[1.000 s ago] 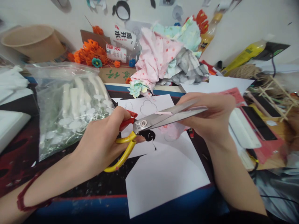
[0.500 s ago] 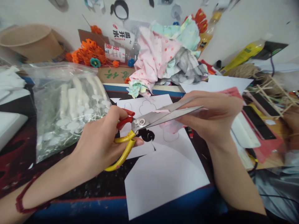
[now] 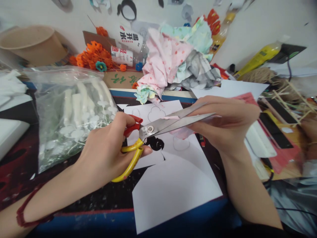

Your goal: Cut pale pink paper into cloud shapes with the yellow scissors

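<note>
My left hand [image 3: 109, 145] is closed round the red and yellow handles of a pair of scissors [image 3: 153, 129]. The blades point right, slightly parted, with a piece of pink fabric [image 3: 182, 131] between and below them. My right hand [image 3: 223, 119] pinches that fabric near the blade tips; its fingertips are partly hidden behind the blades. Below lies a white sheet of paper [image 3: 175, 188] with cut-out holes and pencilled cloud-like outlines, resting on the dark tabletop [image 3: 99, 195].
A clear plastic bag [image 3: 74, 119] of white and green pieces lies at left. Crumpled patterned cloth [image 3: 165, 59], orange craft flowers [image 3: 94, 56] and bottles stand at the back. A brown bucket [image 3: 32, 43] is far left. Phones [image 3: 274, 130] and sticks [image 3: 294, 99] lie at right.
The scissor blades look very slightly more parted, and my right hand has shifted a little to the right. Otherwise the scene looks the same.
</note>
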Available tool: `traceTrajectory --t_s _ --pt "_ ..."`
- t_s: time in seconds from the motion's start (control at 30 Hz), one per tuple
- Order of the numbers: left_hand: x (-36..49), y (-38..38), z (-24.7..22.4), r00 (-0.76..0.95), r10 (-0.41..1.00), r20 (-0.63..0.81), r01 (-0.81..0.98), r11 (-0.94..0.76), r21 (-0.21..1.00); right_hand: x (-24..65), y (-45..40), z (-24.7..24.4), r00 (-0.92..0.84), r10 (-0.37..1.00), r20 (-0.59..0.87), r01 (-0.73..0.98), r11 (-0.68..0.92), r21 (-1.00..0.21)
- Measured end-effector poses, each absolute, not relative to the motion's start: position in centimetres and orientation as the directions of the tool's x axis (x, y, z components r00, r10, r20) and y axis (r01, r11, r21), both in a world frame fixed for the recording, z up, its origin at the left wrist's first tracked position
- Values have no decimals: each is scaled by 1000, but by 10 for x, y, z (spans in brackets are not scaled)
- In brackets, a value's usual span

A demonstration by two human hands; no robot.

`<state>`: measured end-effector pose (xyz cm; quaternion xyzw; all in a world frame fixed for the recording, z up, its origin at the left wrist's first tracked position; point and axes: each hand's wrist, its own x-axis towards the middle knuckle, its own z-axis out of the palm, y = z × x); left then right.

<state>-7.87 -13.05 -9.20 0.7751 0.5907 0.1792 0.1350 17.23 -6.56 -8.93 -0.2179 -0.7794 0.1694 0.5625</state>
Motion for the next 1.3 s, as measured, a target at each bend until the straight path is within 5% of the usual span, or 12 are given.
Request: traceTrajectory --t_s 0.53,1.3 --pt "-86 -126 -96 379 879 289 841 -458 288 174 -67 -88 -275 587 762 124 807 -577" --pt "-83 -128 -96 365 911 192 742 -409 531 171 -69 -88 -252 593 765 51 797 -601"
